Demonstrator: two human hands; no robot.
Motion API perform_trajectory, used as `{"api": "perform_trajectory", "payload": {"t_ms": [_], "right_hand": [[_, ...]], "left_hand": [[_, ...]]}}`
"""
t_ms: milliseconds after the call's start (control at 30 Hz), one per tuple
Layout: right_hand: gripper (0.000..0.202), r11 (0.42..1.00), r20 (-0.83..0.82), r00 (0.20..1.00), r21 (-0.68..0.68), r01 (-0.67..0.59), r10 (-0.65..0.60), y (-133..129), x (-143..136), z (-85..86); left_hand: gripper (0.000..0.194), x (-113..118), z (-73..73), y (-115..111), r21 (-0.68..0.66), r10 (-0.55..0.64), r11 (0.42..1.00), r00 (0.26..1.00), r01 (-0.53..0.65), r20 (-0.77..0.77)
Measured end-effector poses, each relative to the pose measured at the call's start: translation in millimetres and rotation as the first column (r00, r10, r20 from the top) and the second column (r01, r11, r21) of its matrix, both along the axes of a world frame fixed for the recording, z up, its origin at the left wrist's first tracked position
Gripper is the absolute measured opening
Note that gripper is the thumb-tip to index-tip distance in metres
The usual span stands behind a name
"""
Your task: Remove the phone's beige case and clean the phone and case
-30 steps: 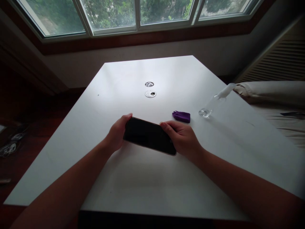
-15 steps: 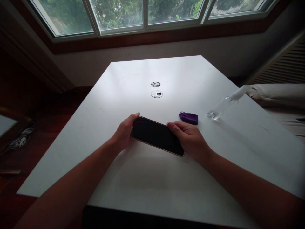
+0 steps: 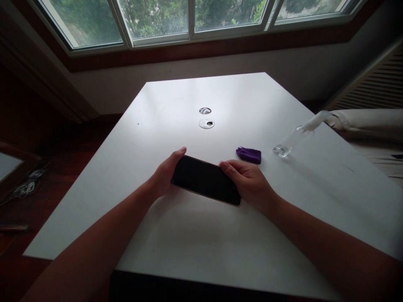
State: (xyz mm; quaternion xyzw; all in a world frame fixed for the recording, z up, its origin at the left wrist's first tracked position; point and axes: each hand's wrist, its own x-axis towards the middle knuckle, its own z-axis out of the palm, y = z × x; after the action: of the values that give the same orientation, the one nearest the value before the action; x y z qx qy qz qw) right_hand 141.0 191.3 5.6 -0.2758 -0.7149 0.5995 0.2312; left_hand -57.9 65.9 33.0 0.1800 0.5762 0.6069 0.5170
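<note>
Left hand (image 3: 163, 178) and right hand (image 3: 250, 184) each grasp one end of dark smartphone (image 3: 206, 180), screen up, low over white surface (image 3: 189, 243), near centre. Fingers curled round edges. Purple cloth (image 3: 249, 154) just beyond right hand; clear bottle (image 3: 291, 140) farther right.

Dim room, lit only by daylight from the window (image 3: 189, 21) ahead. Its glare whitens the far tabletop (image 3: 204, 94); near edges fall dark, with wide-angle bending.
</note>
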Motion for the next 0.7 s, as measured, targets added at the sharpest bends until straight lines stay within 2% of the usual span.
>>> {"api": "perform_trajectory", "payload": {"t_ms": [200,367,700], "right_hand": [[0.041,0.993,-0.014,1.000,-0.121,-0.001,-0.001,6,0,2.4],[0.042,0.977,0.002,1.000,-0.214,0.001,-0.001,10,-1,3.3],[0.042,0.984,-0.020,1.000,-0.178,-0.004,0.001,8,-2,2.3]], "left_hand": [[0.044,5,1.2,0,-0.028,0.028,0.999,1.000,-0.028,-0.012],[0.042,11,1.4,2,0.003,0.121,0.993,0.993,-0.121,-0.016],[0.041,11,0.7,1,-0.014,0.060,0.998,0.994,-0.059,0.092]]}}
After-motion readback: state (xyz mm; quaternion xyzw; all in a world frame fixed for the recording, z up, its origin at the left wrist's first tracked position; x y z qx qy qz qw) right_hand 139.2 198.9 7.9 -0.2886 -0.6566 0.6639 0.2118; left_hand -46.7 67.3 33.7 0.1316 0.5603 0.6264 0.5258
